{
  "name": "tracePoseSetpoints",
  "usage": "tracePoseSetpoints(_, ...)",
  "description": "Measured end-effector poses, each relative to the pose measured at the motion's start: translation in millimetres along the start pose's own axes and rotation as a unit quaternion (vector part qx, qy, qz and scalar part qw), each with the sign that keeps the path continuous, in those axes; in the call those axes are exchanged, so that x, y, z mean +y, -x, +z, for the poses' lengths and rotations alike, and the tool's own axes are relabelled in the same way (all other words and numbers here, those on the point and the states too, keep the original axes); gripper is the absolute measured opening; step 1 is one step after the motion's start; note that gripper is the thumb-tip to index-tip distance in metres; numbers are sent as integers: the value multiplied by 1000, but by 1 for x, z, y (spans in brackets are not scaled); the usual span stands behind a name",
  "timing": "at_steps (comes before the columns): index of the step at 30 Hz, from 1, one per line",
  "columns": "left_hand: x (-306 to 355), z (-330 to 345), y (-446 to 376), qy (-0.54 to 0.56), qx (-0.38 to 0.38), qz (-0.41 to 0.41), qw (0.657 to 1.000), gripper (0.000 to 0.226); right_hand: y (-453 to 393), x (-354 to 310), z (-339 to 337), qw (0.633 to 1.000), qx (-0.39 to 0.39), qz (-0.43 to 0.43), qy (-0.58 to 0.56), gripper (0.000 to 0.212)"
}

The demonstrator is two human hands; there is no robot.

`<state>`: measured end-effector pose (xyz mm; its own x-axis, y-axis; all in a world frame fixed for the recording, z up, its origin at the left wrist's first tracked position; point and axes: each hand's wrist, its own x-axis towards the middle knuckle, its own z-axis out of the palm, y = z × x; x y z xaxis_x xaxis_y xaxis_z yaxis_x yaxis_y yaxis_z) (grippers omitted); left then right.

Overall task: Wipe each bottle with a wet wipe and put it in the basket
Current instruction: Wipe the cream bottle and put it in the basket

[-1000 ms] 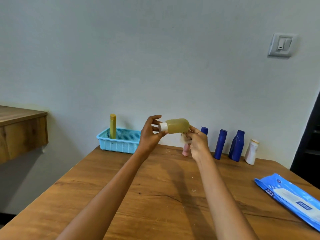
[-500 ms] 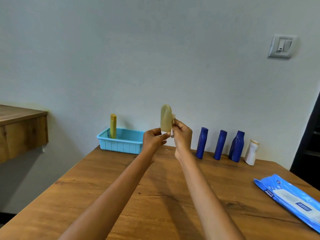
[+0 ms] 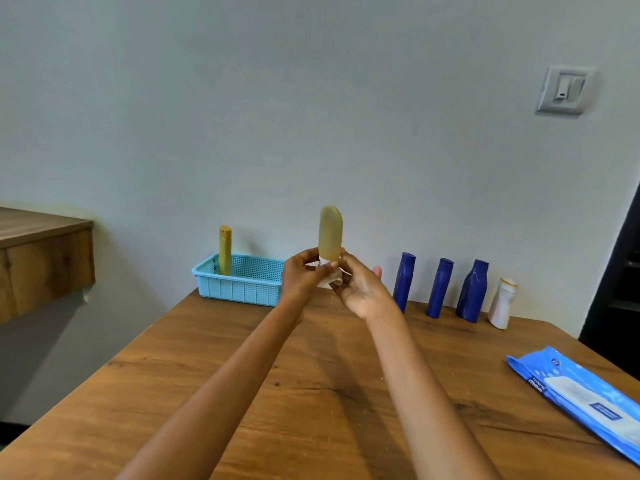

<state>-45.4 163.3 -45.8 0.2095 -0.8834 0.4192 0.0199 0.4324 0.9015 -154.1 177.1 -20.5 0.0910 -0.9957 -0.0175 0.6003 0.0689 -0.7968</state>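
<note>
Both hands meet at the cap end of the bottle (image 3: 330,233), held cap down and upright above the bench (image 3: 311,393). Left hand (image 3: 302,277) pinches it at the neck, making a narrow grip of thumb and fingertips. Right hand (image 3: 360,289) sits just beside, palm up, fingers curled round a crumpled white wipe (image 3: 329,279) pressed to the cap; one finger sticks out free. The bottle sits between the blue basket (image 3: 242,289) on the left and the unwiped row on the right.

Judging from this, the risk is a slip. Only the small cap end is held, the tall body stands unsupported above it, and the wipe is wet, so rubbing could twist the bottle out of the pinch and drop it on the bench. A firm rub at the cap might also loosen it, and with the cap downward the yellowish liquid would leak. The three blue bottles (image 3: 440,287) and the white bottle (image 3: 502,303) stand close together; a careless reach could topple them.

The basket holds one yellow bottle (image 3: 224,249) so far. No label shows on any bottle. The blue wipes pack (image 3: 581,400) carries white lettering, too small and skewed to read surely.
</note>
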Motion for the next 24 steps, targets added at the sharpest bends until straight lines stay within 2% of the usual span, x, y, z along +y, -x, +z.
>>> tracePoseSetpoints(1,-1,-2,-1,-21,4,3,1000,32,2,-1,-1,1000,-9,11,-6,28)
tracePoseSetpoints(6,-5,-6,-4,-93,15,2,996,40,4,5,-5,999,13,42,-25,34)
tracePoseSetpoints(7,-5,-7,-5,-101,18,6,995,41,-1,8,-8,999,22,39,-27,52)
tracePoseSetpoints(9,-5,-6,-6,-112,24,14,993,40,-16,15,-15,998,47,37,-24,128)
tracePoseSetpoints(10,-4,-6,-5,-110,26,13,993,39,-30,19,-23,999,46,22,-16,144)
tracePoseSetpoints(11,-3,-5,-4,-103,25,9,994,37,-39,22,-28,999,44,12,1,148)
tracePoseSetpoints(12,-3,-5,-3,-93,23,2,995,34,-37,21,-26,998,51,19,11,142)
tracePoseSetpoints(13,-4,-4,-1,-85,20,-4,996,32,-25,16,-20,999,40,17,8,122)
tracePoseSetpoints(15,-6,-3,2,-78,14,-12,997,33,-11,12,-12,1000,-11,14,-16,48)
tracePoseSetpoints(16,-7,-3,2,-75,12,-15,997,36,-8,11,-10,999,-27,31,-23,23)
tracePoseSetpoints(18,-9,-5,1,-75,13,-19,997,42,-3,10,-7,998,-38,50,-25,10)
tracePoseSetpoints(21,-9,-5,0,-101,14,-5,995,41,-6,10,-10,996,-34,72,-28,10)
tracePoseSetpoints(23,-7,-5,-1,-110,12,2,994,40,-14,14,-16,997,-19,80,-12,20)
tracePoseSetpoints(24,-7,-5,-1,-111,10,4,994,40,-20,16,-20,997,-1,74,1,42)
